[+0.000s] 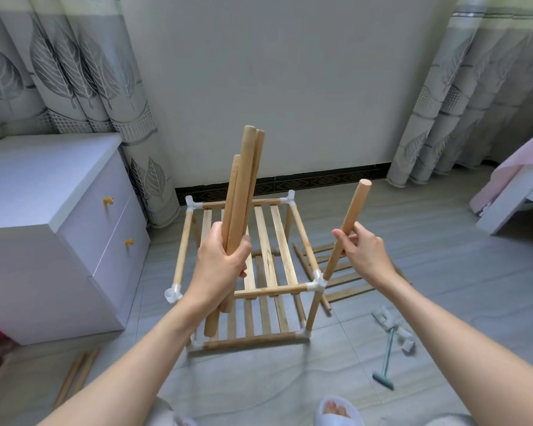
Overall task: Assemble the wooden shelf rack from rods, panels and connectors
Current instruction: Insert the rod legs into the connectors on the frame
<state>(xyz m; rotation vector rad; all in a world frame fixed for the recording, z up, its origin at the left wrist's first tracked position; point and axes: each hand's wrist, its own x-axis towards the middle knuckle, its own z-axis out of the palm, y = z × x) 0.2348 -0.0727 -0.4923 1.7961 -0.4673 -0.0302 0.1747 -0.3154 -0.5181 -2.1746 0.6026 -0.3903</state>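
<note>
The right hand (pixel 362 252) is pinching a single rod (pixel 348 229) that leans up and away, its lower end touching or already in the white corner connector (pixel 318 282) just below that hand, on the near right of the half-built rack (pixel 259 262). So that rod mostly needs standing up straighter and pushing down along its length. The left hand (pixel 220 259) is wrapped round a bundle of spare rods (pixel 242 186) held upright, and the open near-left connector (pixel 173 294) sits just below and left of it.
</note>
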